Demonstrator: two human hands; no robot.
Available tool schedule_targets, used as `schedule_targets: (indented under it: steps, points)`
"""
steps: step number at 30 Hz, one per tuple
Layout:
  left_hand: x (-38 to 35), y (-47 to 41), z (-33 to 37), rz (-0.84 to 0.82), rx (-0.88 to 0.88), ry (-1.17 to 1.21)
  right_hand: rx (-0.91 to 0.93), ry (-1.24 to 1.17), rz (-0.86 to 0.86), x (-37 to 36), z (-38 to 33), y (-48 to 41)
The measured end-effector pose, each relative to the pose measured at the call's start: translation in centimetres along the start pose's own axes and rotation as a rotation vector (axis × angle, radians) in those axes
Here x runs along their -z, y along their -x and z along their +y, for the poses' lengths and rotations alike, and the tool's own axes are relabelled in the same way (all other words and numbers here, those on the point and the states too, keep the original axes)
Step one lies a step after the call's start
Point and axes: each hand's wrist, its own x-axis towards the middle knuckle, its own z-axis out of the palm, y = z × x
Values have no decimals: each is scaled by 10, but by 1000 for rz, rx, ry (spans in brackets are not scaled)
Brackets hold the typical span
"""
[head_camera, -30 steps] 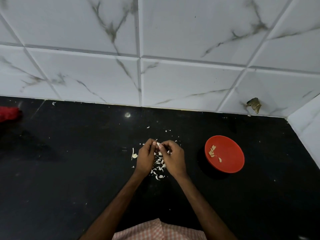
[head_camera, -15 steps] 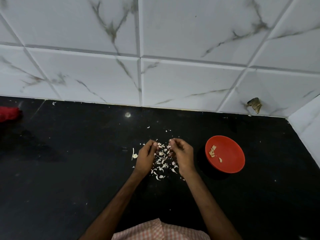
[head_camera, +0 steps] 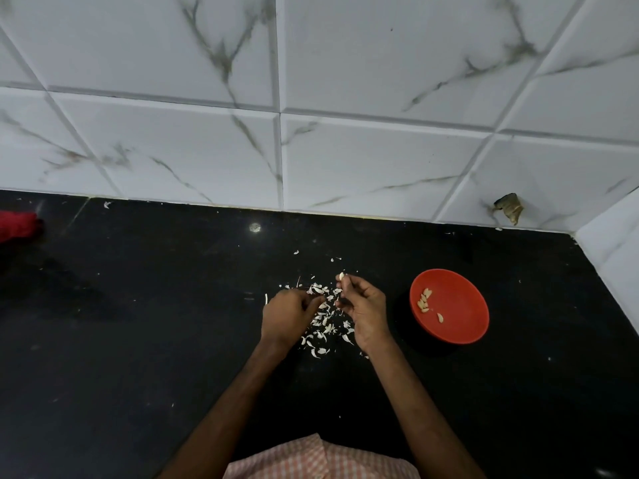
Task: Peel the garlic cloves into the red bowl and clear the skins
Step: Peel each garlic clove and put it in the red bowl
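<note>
Pinching a garlic clove (head_camera: pixel 341 276) at its far end, right grip (head_camera: pixel 366 308) sits beside the skins (head_camera: pixel 326 328); left grip (head_camera: pixel 287 315) curls over them, hold unclear.

On the counter (head_camera: pixel 138 340), before the wall (head_camera: pixel 345 150), lie skins (head_camera: pixel 325 319). The bowl (head_camera: pixel 463 305) sits to their right, with cloves (head_camera: pixel 424 300) in it.

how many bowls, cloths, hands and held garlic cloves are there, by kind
red bowl: 1
red cloth: 1
hands: 2, left hand and right hand
garlic clove pinched in the right hand's fingertips: 1
total: 5
</note>
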Motion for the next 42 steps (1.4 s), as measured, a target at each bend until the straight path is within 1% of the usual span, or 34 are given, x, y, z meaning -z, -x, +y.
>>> schedule_targets:
  steps: [2, 4, 8, 10, 12, 15, 19, 26, 29, 32, 35, 38, 42]
  points:
    - [0, -2, -1, 24, -10, 73, 31, 55, 0, 0, 0, 0]
    - [-2, -6, -2, 37, -27, 247, 75, 149, 3, -1, 2, -1]
    - [-2, -9, 6, 94, -115, 495, 162, 437, 28, 1, 9, -4]
    - [-2, -8, 13, 68, -140, 649, 177, 502, 14, 1, 11, -4]
    - [-3, -7, 15, 70, -144, 728, 183, 511, -7, 1, 10, -3]
    - [-5, -7, 13, 99, -97, 780, 203, 484, -37, -1, 6, 1]
    - [-3, -6, 12, 69, -53, 816, 266, 554, -24, 0, 5, 4]
    - [3, -1, 15, 59, 17, 885, 556, 850, -31, 2, 4, 4]
    - [3, 1, 16, 37, 7, 944, 675, 969, -11, 3, 5, 7]
    - [2, 2, 17, 14, 27, 1000, 750, 1061, 13, 2, 4, 8]
    - [0, 2, 16, -1, 36, 1042, 770, 1099, 10, 1, 3, 8]
    - [-2, 2, 15, -15, 44, 1110, 733, 1067, -17, 0, 1, 7]
    - [-6, 2, 13, -32, 74, 1136, 698, 1039, -44, -2, 1, 5]
